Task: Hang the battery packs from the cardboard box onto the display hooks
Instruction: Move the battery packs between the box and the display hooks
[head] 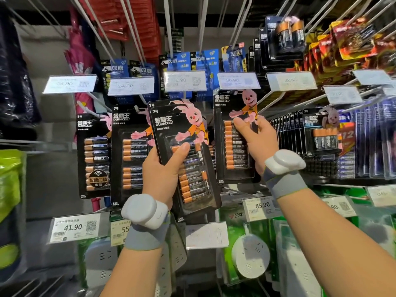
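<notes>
At the frame's centre, the left hand (162,168) grips a stack of battery packs (188,155), fingers wrapped round it, not yet hung. Right of centre, the right hand (255,138) pinches a pack (233,146) at its hook. Hung packs (128,151) fill hooks on the left; no cardboard box shows.

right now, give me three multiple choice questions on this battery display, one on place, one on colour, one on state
1. Where is the battery pack in the left hand?
A. In front of the display, tilted
B. Flat on a shelf
C. Inside a box

2. What colour is the card of the pack under the right hand?
A. White
B. Black
C. Green

3. What is the right hand doing?
A. Hanging empty
B. Holding a price tag
C. Gripping a pack at the rack

Answers: 1 A, the pack leans in the hand before the hooks. 2 B, its backing is black. 3 C, fingers wrap the pack's edge.
</notes>
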Action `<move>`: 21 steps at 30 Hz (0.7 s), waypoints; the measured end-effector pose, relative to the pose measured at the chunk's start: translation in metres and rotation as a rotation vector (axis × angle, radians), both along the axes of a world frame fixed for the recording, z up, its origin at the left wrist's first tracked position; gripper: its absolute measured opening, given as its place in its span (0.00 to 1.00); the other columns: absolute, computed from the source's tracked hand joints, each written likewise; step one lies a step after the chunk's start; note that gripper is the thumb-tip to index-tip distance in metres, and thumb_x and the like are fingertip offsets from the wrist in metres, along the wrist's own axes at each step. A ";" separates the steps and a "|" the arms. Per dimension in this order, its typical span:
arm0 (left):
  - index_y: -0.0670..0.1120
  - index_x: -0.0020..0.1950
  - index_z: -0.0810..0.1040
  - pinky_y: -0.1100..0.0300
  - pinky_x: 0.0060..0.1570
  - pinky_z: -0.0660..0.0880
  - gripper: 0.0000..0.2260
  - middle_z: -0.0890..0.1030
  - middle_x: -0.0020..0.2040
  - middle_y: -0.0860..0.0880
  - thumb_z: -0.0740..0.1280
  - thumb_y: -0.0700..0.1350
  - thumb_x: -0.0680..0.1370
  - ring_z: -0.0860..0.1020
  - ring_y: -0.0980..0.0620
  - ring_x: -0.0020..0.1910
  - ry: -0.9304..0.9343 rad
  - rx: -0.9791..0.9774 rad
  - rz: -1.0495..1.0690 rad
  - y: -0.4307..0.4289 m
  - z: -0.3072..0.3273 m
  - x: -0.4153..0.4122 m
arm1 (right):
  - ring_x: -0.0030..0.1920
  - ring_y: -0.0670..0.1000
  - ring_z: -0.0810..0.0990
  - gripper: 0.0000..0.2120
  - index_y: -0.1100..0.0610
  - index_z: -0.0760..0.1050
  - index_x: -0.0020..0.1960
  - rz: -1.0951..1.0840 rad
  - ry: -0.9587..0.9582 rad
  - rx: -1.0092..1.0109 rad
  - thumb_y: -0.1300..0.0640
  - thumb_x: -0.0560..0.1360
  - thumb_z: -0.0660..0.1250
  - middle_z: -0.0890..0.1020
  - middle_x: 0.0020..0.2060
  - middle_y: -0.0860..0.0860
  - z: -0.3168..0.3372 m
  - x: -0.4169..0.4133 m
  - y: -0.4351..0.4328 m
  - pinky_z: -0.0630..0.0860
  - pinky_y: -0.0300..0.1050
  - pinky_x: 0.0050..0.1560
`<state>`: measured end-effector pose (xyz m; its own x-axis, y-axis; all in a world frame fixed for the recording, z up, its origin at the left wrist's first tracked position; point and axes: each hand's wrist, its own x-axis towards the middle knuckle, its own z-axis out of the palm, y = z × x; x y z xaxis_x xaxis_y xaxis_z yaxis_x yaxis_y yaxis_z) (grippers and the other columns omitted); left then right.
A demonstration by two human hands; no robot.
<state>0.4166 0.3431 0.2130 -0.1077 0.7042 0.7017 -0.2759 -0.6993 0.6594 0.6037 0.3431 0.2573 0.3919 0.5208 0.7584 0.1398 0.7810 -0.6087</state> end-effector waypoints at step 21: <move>0.47 0.53 0.79 0.48 0.47 0.81 0.09 0.85 0.48 0.46 0.72 0.45 0.74 0.84 0.46 0.47 -0.003 0.017 -0.008 0.008 0.003 0.002 | 0.50 0.58 0.83 0.42 0.65 0.71 0.67 0.215 0.006 -0.628 0.55 0.57 0.82 0.83 0.52 0.59 -0.012 0.033 0.064 0.82 0.55 0.48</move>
